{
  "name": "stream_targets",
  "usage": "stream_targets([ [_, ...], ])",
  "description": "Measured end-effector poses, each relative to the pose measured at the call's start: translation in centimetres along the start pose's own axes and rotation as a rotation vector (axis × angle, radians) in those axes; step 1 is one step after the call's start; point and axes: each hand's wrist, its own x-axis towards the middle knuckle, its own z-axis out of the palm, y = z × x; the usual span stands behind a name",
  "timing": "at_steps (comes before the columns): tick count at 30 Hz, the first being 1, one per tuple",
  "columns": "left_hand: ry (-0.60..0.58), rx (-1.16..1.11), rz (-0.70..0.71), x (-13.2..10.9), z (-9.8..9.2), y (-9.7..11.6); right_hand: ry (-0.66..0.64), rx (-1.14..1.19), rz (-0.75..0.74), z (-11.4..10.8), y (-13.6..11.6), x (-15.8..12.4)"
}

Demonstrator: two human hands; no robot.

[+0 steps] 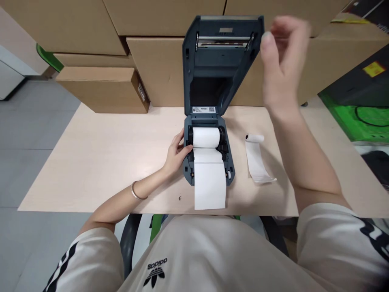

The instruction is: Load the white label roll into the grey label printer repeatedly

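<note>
While the left hand (176, 153) grasps the printer (204, 119) by its side, the right hand (283, 63) is at the raised lid (212, 65), grip indeterminable; the roll (206, 137) sits inside.

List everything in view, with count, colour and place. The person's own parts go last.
printer: one, dark blue-grey, on the table, lid raised
paper roll: one, white, inside the printer, strip reaching out the front
small paper roll: one, white, right of the printer, partly unrolled
table: one, pale wood, under the printer
slim box: one, brown, back left of the table
large boxes: several, brown, behind the table
yellow label: one, yellow, far right
chair: one, black, near side
floor: one, grey, left
bracelet: one, silver-coloured, left wrist
shirt: one, white with black stripes, on the person
left hand: one, bare, at the printer's left side
right hand: one, bare, blurred, beside the lid's right edge
</note>
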Motion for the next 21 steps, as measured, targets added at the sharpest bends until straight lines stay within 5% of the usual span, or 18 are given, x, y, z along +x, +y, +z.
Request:
stream_targets([
  [2,0.008,-0.044,-0.032,-0.2,0.3,0.5,0.153,-0.107,-0.126,0.3,-1.5,-2.3],
  [3,0.005,-0.054,-0.039,-0.3,0.4,0.7,0.068,-0.136,-0.194,0.6,-2.1,-3.5],
  [7,-0.005,0.015,0.005,-0.2,0.4,1.7,-0.754,-0.24,-0.259,3.1,-3.5,-6.3],
  [10,0.013,0.092,0.014,-0.1,0.2,2.1,-1.001,-0.422,-0.159,5.0,-4.2,-6.7],
  [16,0.023,0.118,0.02,-0.1,0.2,2.2,-1.123,-0.5,-0.126,6.3,-4.9,-5.6],
  [21,0.018,0.144,0.037,0.0,0.3,2.4,-0.931,-0.274,-0.104,2.8,-5.2,-4.5],
])
